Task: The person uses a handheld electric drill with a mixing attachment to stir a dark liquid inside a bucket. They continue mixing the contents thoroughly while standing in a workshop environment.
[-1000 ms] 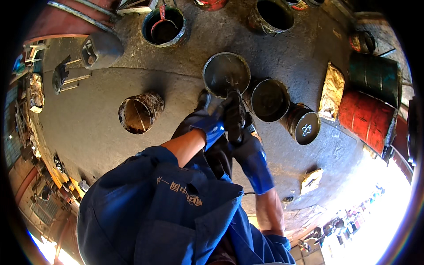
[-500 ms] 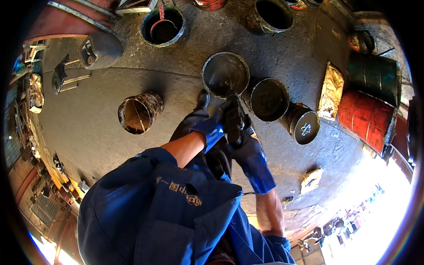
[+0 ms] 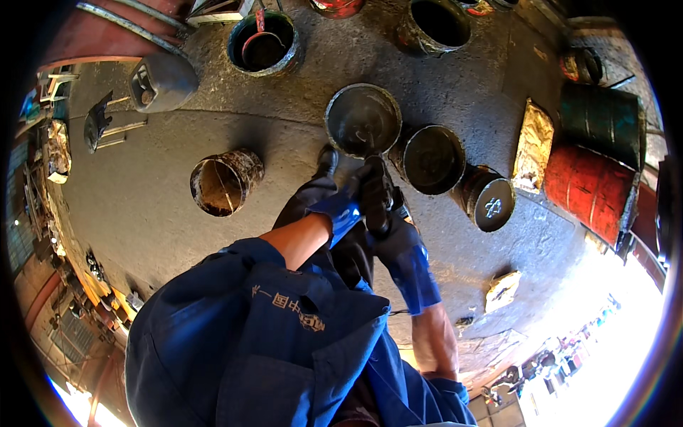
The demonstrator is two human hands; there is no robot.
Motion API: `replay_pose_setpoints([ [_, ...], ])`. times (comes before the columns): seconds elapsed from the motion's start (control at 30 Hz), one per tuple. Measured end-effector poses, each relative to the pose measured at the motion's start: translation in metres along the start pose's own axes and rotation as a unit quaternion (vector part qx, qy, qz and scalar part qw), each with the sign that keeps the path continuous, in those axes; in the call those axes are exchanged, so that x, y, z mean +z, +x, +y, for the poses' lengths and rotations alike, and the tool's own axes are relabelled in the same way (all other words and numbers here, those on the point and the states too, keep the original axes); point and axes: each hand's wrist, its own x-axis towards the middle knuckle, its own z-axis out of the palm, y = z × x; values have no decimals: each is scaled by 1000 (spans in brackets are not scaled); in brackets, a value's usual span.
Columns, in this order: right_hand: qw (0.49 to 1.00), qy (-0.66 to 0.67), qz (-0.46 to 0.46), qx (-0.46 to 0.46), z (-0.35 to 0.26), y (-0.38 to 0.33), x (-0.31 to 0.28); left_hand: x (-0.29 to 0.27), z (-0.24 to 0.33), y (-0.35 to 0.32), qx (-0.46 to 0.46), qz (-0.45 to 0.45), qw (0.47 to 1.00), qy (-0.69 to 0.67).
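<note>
Both my hands wear blue gloves and close around a dark, drill-like power tool [image 3: 377, 196]. My left hand [image 3: 340, 208] grips its left side, and my right hand [image 3: 398, 242] is wrapped round the rear grip on the right. The tool's front end points over the near rim of a bucket [image 3: 329, 108] of dark liquid, where its tip meets a swirl on the surface. Close on the right stands a second bucket [image 3: 463, 158] of dark liquid. Beyond that one, a smaller dark bucket [image 3: 466, 191] has shiny reflections on its contents. My fingers are partly hidden by the tool.
A rusty bucket [image 3: 250, 174] lies tilted on the left. Farther off stand a bucket holding a red-handled ladle [image 3: 261, 30], a black jerrycan [image 3: 167, 82] and another dark bucket [image 3: 416, 39]. Red [image 3: 590, 192] and green drums [image 3: 601, 121] lie at the right beside a flattened yellowish sack [image 3: 533, 146].
The swirl on the liquid in the bucket under the tool has changed slightly. My hands and the tool stay almost in the same place.
</note>
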Motion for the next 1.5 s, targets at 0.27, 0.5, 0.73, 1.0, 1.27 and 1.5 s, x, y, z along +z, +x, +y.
replay_pose_setpoints([
  [0.27, 999, -29, -23, 22, 1, 4, -3, -2, 0, -6, -3, 30, 999, 17],
  [0.5, 999, 11, -39, -6, 3, 0, -4, 5, 0, -9, 3, 20, 1000, 9],
  [0.73, 999, -6, -46, 0, 13, 12, 5, 5, 3, -10, 10, 12, 1000, 9],
  [1.0, 998, 15, -54, -21, 7, 12, 2, 9, 8, -15, 17, 5, 1000, 2],
  [1.27, 999, 6, -34, -19, -4, 8, 8, 12, 14, -15, 23, -7, 1000, -3],
  [1.5, 999, 19, -23, -40, 1, 14, 13, 14, 15, -13, 25, -15, 1000, -8],
])
